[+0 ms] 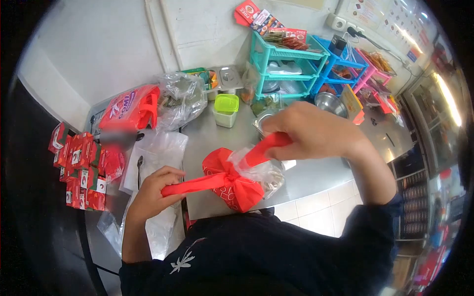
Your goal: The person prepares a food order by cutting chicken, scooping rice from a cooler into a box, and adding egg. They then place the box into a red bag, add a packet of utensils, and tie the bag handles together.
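A red plastic bag (237,193) with white print sits at the front edge of the steel counter, its handles crossed and twisted together over the top. My left hand (157,190) is closed around one handle, pulled out to the left. Higher up and to the right, my right hand (311,132) grips the other handle, which stretches taut from the crossing. Clear plastic (269,176) bulges out on the right side of the red bag. What the bag contains is hidden.
Stacked red boxes (81,165) and a larger red bag (131,106) are at left. Behind stand a green-lidded tub (225,111), teal tiered trays (286,71), blue trays (340,64) and a metal bowl (331,103). Clear plastic sheets (158,153) lie beside my left hand.
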Tool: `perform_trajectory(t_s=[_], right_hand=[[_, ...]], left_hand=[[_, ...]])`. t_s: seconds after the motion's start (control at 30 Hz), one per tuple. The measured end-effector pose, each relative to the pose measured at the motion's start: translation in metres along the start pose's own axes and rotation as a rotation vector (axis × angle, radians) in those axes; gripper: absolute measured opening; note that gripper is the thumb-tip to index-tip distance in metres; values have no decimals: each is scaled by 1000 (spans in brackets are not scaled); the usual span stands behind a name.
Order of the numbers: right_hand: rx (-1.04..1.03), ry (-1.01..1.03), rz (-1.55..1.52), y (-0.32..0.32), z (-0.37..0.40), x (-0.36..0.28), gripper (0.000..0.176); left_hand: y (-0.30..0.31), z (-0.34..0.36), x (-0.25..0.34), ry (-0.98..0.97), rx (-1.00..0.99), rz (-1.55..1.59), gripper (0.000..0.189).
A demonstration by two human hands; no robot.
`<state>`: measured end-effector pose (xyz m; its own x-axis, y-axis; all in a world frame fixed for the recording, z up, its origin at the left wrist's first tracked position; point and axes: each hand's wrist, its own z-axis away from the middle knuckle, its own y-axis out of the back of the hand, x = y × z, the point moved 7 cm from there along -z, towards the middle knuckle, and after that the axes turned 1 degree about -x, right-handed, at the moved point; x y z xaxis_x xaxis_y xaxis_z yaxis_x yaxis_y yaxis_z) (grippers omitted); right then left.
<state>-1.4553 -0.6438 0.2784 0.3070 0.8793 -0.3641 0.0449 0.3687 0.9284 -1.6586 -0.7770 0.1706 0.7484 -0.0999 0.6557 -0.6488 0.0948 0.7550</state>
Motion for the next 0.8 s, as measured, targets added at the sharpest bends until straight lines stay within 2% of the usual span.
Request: perform_trajectory(t_s=[0.03, 0.07, 0.1, 0.13, 0.17, 0.2, 0.23, 0.27, 0.33, 0.37, 0.4, 0.47, 0.5, 0.53, 0.6, 0.67, 0.7, 0.8], right_hand=[[32, 72, -148, 1, -5, -7, 15], [69, 142, -297, 2, -9, -15, 14], [78, 130, -299, -3, -13, -16, 14], [91, 87, -490, -11, -19, -13, 13], [107, 44, -680, -19, -24, -10, 12], [118, 29, -684, -28, -28, -8, 12], [201, 131, -773, -31, -31, -11, 11], [289, 232, -858, -30, -29, -15, 11], [397, 266, -772, -32, -25, -22, 15], [484, 318, -684, -32, -21, -29, 19], [493, 304, -688, -40, -25, -32, 19], [708, 386, -609, -43, -20, -43, 21], [714, 385, -612, -46, -18, -47, 21], [679, 374, -586, -50, -18, -53, 24], [646, 366, -561, -57, -17, -67, 27], [581, 379, -258, -73, -18, -95, 24], [580, 387, -69, -88, -20, -109, 21], [612, 486, -147, -95, -14, -118, 17]], left_hand=[[1, -4, 15, -98, 23, 198, 20], [-8, -14, 22, -104, 12, 200, 20], [-12, -26, 31, -170, 104, 486, 21], [-16, -35, 32, -232, 196, 774, 22], [-31, -46, 26, -238, 180, 775, 22], [-48, -58, 13, -279, 150, 1213, 25], [-60, -67, 9, -305, 107, 1653, 30], [-65, -70, 23, -300, 80, 1658, 30], [-55, -64, 38, -207, 397, 1444, 52], [-51, -59, 45, -263, 339, 1116, 66], [-55, -57, 45, -259, 323, 1120, 66], [-46, -47, 43, -235, 562, 781, 66], [-43, -44, 46, -370, 516, 844, 58], [-41, -42, 34, -371, 513, 839, 58], [-47, -39, 7, -306, 450, 434, 56], [-56, -34, -3, -271, 413, 234, 55], [-56, -32, -5, -220, 415, 286, 52], [-54, -29, -4, -105, 409, 416, 45]])
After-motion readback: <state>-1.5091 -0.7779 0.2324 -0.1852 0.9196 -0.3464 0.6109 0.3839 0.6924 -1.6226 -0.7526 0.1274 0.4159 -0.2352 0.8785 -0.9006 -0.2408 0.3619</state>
